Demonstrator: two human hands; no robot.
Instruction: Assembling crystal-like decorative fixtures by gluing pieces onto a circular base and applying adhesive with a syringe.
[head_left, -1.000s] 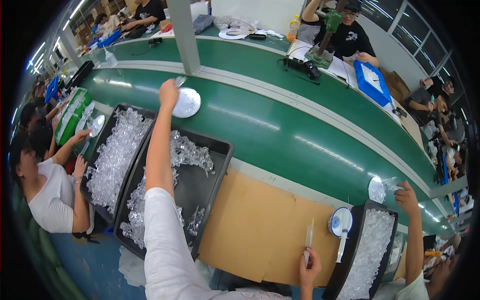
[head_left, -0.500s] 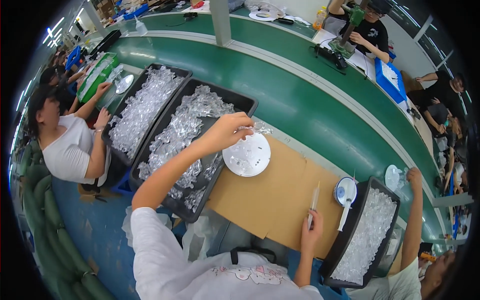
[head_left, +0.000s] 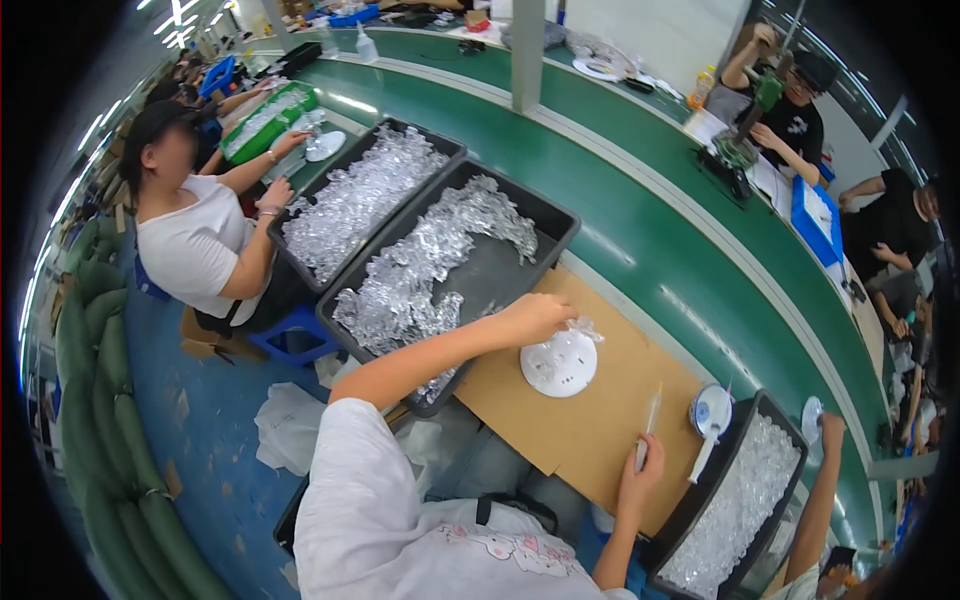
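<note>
My left hand [head_left: 540, 318] is closed on a clear plastic piece [head_left: 583, 328], its fingers over the far edge of a white round disc [head_left: 575, 376]. Small dark marks dot the disc, and other clear pieces seem to lie on it. The disc lies on a brown cardboard sheet [head_left: 505, 415]. My right hand [head_left: 645, 462] grips a slim clear syringe [head_left: 653, 412], tip pointing up and away from me, right of the disc. Beyond it stands a blue-and-white bowl [head_left: 697, 408] with a long white tool [head_left: 704, 456] leaning over its rim.
Two black trays [head_left: 560, 228] of shiny clear plastic pieces stand to the left, and another black tray [head_left: 660, 570] of them to the right. A green conveyor belt [head_left: 620, 215] runs behind. Co-workers sit on both sides and across the belt.
The view has swung left, so the scene sits farther right. My left hand has come lower over the disc with the clear piece. The right hand still holds the syringe.
</note>
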